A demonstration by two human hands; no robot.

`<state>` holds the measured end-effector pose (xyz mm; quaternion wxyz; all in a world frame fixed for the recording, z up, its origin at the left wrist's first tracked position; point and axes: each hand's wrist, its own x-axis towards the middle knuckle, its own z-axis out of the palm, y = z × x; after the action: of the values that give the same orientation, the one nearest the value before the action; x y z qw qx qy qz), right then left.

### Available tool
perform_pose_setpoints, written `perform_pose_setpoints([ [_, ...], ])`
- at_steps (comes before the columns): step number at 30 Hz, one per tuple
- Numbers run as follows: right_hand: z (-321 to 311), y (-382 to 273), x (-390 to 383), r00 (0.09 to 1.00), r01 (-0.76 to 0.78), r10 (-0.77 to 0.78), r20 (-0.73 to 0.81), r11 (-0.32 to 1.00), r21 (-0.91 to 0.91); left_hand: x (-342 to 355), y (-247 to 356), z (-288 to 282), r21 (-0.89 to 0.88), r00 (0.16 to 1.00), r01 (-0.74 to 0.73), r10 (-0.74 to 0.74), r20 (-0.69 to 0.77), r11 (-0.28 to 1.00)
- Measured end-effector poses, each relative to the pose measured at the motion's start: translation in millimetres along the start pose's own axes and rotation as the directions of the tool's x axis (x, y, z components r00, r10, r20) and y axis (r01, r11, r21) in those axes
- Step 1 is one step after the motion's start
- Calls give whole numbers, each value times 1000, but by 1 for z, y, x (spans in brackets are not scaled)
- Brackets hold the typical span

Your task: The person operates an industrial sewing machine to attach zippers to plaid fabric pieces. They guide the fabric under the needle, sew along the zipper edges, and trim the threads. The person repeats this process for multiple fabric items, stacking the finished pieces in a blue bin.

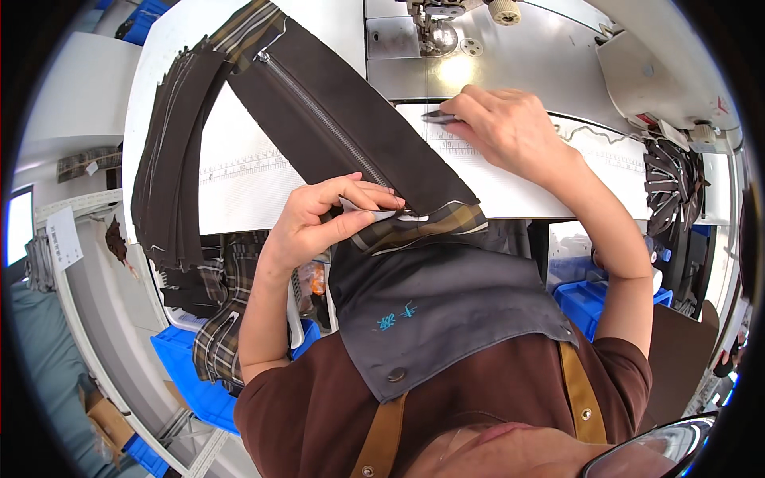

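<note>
A long dark brown fabric panel (374, 119) with a metal zipper (327, 119) lies slantwise on the white table. Plaid cloth shows at both its ends. My left hand (331, 215) is closed at the panel's near end, thumb and fingers pinching a small grey fabric edge by the zipper's lower end and the plaid strip (430, 227). Right of the panel, my right hand (510, 131) is closed around small thread snips (438, 117); the dark tip points left and most of the tool is hidden in the fingers.
A sewing machine (438, 32) stands at the back, its metal bed behind the panel. Stacked dark strips (179, 159) hang over the table's left edge. Rulers (247, 167) are marked along the table. A bundle of zippers (673, 187) hangs at right; blue bins (195, 374) stand below.
</note>
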<state>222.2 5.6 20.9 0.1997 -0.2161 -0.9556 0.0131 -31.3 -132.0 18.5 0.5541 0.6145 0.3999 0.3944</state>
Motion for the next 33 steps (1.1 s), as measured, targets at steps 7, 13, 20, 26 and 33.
perform_pose_setpoints([
  [7, -5, 28, -4, 996, -89, 86, -36, 993, -82, -19, -6, -15, -293, 603, -171, -135, -786, 941],
  [13, 18, -54, -2, 977, 33, -65, 205, 987, 155, 54, 1, -84, -462, 677, 24, -355, -645, 886],
  [20, 27, -43, -2, 999, -31, 42, -21, 926, 376, 126, -16, -120, 152, 852, 303, -196, -485, 941],
  [26, 19, -66, 0, 996, -28, 62, -67, 906, 423, 59, 22, -103, -396, 627, -637, 146, -765, 661],
  [33, 12, -129, 9, 907, 409, -402, -126, 765, 497, 3, -46, -159, -615, 496, -783, 685, -533, 87],
])
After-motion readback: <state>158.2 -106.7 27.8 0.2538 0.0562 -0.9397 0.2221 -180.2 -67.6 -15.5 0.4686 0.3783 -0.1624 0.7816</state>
